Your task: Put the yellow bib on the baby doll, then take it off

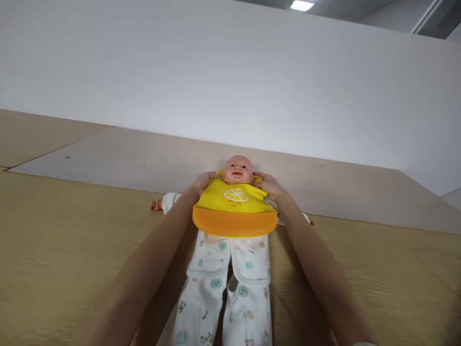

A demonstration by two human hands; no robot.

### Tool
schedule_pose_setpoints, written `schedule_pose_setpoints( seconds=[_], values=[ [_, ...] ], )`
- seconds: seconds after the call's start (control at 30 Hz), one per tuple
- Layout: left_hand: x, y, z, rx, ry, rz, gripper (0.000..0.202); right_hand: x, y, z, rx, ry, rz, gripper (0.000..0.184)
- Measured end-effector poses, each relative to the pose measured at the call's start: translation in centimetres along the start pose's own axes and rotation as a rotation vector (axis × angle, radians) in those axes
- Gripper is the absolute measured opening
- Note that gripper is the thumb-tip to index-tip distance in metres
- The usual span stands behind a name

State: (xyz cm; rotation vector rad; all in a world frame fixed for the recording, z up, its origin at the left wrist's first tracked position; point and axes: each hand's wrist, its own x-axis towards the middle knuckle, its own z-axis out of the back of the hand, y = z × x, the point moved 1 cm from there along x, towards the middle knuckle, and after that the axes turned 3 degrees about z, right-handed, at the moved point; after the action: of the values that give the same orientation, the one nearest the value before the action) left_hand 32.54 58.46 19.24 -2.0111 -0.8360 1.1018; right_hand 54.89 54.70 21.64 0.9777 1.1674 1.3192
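Note:
A baby doll [237, 169] in white patterned pyjamas [230, 278] lies on its back on a tan padded surface [65, 259], head away from me. A yellow bib [234, 206] with an orange pocket and a lemon print covers its chest. My left hand [203, 182] is at the left side of the doll's neck, its fingers curled on the bib's upper corner. At the right side of the neck my right hand [268, 186] grips the bib's other corner. Both sets of fingertips are partly hidden behind the doll's head.
Behind the doll's head runs a pale wooden board [144, 158], and a white wall [230, 72] rises past it. The doll's arms stretch out to either side, with a small hand [156, 205] showing at the left.

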Motion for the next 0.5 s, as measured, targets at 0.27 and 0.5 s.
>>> schedule_pose_setpoints(
  seconds=[0.27, 0.5],
  values=[
    [1.2, 0.3, 1.4, -0.068, 0.097, -0.215, 0.046, 1.1, -1.4, 1.1, 0.327, 0.036, -0.047, 0.069],
    [0.5, 0.3, 0.7, -0.129, 0.104, -0.329, 0.066, 2.3, -2.0, 1.6, 0.487, 0.013, -0.019, 0.032]
  ],
)
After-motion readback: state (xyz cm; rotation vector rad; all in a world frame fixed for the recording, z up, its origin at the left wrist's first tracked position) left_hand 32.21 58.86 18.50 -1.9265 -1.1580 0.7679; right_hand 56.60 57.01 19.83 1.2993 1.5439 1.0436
